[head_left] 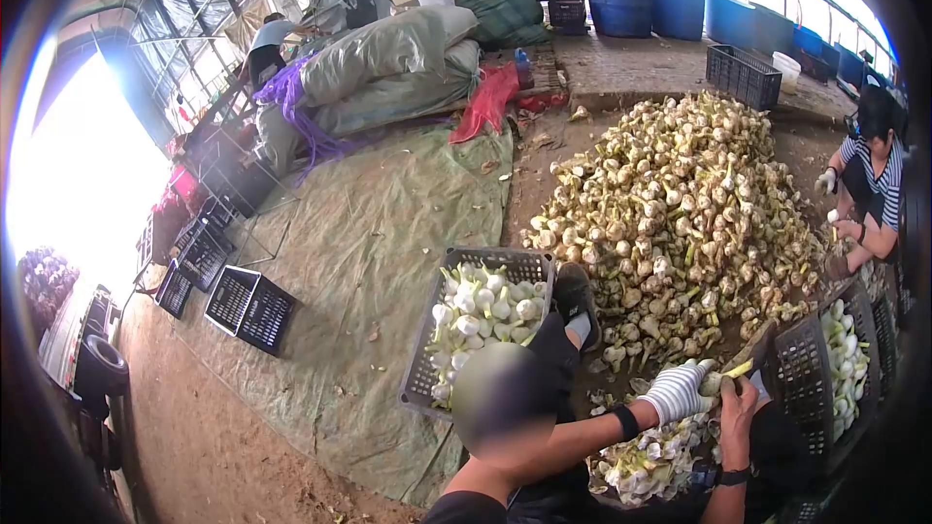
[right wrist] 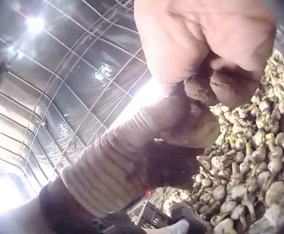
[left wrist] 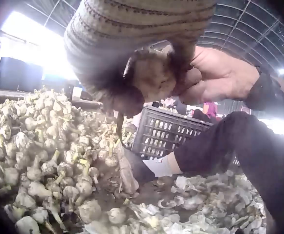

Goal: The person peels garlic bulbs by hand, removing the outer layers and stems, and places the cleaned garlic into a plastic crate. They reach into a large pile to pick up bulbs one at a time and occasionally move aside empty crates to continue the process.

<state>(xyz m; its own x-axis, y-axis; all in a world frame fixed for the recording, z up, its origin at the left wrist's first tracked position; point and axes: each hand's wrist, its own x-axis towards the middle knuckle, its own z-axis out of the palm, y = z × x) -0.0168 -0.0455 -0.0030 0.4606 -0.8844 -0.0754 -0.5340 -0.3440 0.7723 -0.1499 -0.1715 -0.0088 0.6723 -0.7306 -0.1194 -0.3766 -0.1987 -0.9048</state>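
Observation:
In the head view my left hand (head_left: 680, 391), in a striped glove, grips a garlic bulb (head_left: 712, 385) whose pale green stem (head_left: 740, 369) points to the right. Against the bulb and stem my bare right hand (head_left: 738, 415) bends its fingers. From the left wrist, the gloved hand (left wrist: 127, 44) curls round the soiled bulb (left wrist: 152, 75), and the bare hand (left wrist: 219, 75) pinches it from the right. The right wrist view has the bare hand (right wrist: 205, 39) above, its curled fingers at the bulb (right wrist: 202, 127), partly hidden, and the glove (right wrist: 112, 161) below.
A large garlic heap (head_left: 680, 204) rises ahead. Peeled skins (head_left: 655, 461) lie below the hands. Crates of white bulbs stand left (head_left: 547, 315) and right (head_left: 811, 378). Someone in a striped shirt (head_left: 879, 175) sits at the far right. A blurred head (head_left: 500, 398) is near the left arm.

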